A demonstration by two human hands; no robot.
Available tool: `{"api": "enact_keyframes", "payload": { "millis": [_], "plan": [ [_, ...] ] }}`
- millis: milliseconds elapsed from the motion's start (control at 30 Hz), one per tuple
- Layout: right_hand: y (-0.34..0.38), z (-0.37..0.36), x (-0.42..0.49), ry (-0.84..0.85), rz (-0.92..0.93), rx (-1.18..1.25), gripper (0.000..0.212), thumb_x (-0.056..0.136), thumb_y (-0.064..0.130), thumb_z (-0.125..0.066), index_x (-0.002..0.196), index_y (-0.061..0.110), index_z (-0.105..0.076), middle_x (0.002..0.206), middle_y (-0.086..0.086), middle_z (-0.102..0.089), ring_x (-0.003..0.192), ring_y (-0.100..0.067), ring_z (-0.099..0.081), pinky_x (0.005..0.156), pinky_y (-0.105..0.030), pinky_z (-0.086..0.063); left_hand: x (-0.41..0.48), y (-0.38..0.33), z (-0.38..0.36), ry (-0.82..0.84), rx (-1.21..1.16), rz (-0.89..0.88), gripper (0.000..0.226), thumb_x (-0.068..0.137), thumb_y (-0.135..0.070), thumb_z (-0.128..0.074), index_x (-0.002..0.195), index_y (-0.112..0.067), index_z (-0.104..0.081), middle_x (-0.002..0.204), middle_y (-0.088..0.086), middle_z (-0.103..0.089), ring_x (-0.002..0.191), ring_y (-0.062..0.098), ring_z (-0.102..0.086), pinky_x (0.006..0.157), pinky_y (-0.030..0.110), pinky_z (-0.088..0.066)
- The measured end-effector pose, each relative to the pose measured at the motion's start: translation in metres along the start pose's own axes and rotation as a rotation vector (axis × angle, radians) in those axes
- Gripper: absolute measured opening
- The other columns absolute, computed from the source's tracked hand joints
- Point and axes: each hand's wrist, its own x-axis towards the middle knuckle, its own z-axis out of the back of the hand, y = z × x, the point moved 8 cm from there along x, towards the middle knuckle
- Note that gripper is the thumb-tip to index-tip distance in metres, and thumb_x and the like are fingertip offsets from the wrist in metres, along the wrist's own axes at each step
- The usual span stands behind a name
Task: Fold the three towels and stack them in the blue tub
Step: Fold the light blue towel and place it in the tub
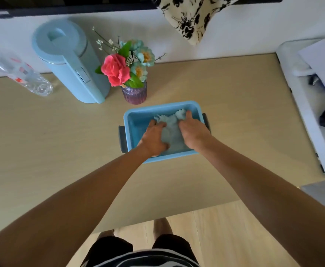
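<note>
A blue tub [136, 120] with dark side handles stands on the wooden table. Inside it lies pale blue-grey towel cloth [170, 130], bunched and ruffled at its far end. Both my hands are down in the tub. My left hand [155, 138] grips the towel's left side, thumb on top of the cloth. My right hand [191, 131] holds the right side, fingertips at the ruffled far edge. How many towels lie in the tub is hidden by my hands.
Behind the tub stands a purple glass vase with flowers [133, 94]. A light blue kettle [71, 60] and a lying plastic bottle [21, 73] are at the back left. A white rack [311, 105] borders the table's right edge. Patterned cloth [190, 18] hangs behind.
</note>
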Motion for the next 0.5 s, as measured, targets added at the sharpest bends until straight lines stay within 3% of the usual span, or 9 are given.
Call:
{"api": "enact_keyframes", "payload": {
  "millis": [100,200,300,400,500],
  "plan": [
    [0.003,0.002,-0.001,-0.089,-0.007,-0.068,0.042,0.093,0.006,-0.062,0.134,0.005,-0.057,0.155,-0.017,-0.023,0.126,-0.032,-0.051,0.1,-0.041,-0.047,0.002,0.0,-0.007,0.03,0.063,0.035,0.085,0.071,-0.019,-0.083,0.145,-0.015,-0.041,0.151,0.013,-0.025,0.127,0.038,-0.049,0.106,0.04,-0.043],
    [0.016,0.014,-0.004,-0.247,0.101,-0.251,0.028,0.091,0.008,-0.062,0.119,0.006,-0.065,0.146,-0.014,-0.034,0.126,-0.032,-0.045,0.104,-0.041,-0.038,-0.002,-0.004,-0.001,-0.012,0.191,0.079,0.075,0.071,-0.028,-0.084,0.137,-0.022,-0.049,0.139,0.011,-0.03,0.116,0.041,-0.053,0.096,0.046,-0.049],
    [0.027,0.013,-0.004,-0.251,0.243,-0.383,0.028,0.088,0.017,-0.065,0.116,0.015,-0.068,0.133,-0.008,-0.044,0.128,-0.029,-0.041,0.107,-0.039,-0.032,-0.005,-0.025,0.013,-0.163,0.452,-0.06,0.058,0.071,-0.037,-0.081,0.121,-0.019,-0.057,0.124,0.008,-0.035,0.113,0.032,-0.049,0.086,0.046,-0.052],
    [0.019,0.006,0.002,-0.171,0.22,-0.434,0.039,0.09,0.028,-0.065,0.127,0.018,-0.064,0.139,-0.007,-0.045,0.136,-0.027,-0.038,0.114,-0.039,-0.028,0.0,-0.039,0.002,-0.166,0.642,-0.273,0.063,0.073,-0.056,-0.072,0.124,-0.02,-0.058,0.127,0.005,-0.042,0.119,0.027,-0.042,0.099,0.041,-0.043],
    [0.012,0.0,0.007,-0.108,0.182,-0.441,0.051,0.089,0.025,-0.066,0.137,0.013,-0.054,0.144,-0.01,-0.043,0.137,-0.028,-0.04,0.116,-0.039,-0.029,0.009,-0.03,-0.009,-0.06,0.723,-0.299,0.08,0.074,-0.067,-0.065,0.136,-0.019,-0.049,0.138,0.005,-0.041,0.129,0.027,-0.037,0.109,0.041,-0.035]
  ]
}}
